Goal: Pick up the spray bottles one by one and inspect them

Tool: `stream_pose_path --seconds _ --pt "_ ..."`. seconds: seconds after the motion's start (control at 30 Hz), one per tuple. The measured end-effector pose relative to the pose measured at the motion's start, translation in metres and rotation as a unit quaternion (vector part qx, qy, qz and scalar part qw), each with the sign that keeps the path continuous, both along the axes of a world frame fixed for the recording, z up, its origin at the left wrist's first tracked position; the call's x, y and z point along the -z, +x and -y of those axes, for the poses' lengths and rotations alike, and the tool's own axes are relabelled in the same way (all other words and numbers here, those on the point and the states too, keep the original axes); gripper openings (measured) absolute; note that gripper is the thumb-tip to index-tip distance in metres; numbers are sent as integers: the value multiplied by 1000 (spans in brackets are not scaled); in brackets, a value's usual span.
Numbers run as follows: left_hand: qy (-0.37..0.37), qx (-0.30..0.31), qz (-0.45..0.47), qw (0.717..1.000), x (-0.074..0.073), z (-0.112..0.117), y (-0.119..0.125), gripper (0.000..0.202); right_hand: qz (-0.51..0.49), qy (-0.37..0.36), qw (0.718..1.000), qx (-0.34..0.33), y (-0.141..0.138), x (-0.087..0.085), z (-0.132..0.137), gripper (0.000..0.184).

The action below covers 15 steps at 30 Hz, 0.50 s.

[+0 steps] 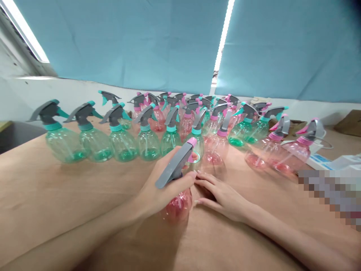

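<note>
Pink spray bottle [177,207] is sitting on the table [56,195], with the left hand [160,190] clasping its neck under the grey trigger [175,165]. The right hand [222,194] is resting open alongside, its fingertips apparently touching the left.

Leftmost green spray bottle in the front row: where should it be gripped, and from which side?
Probably best to grip the leftmost green spray bottle at the narrow neck under its teal collar, coming from the near side. It stands upright, its grey lever juts left, and the next green bottle stands close on its right. The round body looks wider.
</note>
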State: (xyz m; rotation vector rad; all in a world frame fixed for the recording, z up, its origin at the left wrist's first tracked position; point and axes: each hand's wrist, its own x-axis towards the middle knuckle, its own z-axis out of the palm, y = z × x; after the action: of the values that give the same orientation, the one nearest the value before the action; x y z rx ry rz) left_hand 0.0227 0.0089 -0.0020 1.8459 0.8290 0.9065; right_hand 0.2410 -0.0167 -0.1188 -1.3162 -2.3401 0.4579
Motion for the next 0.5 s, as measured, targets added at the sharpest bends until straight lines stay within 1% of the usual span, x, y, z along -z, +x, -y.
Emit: stream_pose_path --seconds 0.1,0.23,0.3,0.4,0.5 --pt "18 0 -7 1000 0 3 5 13 3 7 1000 15 2 1 0 57" --pt "31 -39 -20 999 1 9 9 30 -7 12 1000 20 5 4 0 53" --pt "44 -49 -22 998 1 10 10 29 -12 13 1000 22 5 5 0 53" --pt "66 -47 -17 997 3 9 11 20 -21 15 999 25 4 7 0 53" --pt "76 -46 -9 996 3 7 11 16 -37 19 999 28 4 8 1 52"
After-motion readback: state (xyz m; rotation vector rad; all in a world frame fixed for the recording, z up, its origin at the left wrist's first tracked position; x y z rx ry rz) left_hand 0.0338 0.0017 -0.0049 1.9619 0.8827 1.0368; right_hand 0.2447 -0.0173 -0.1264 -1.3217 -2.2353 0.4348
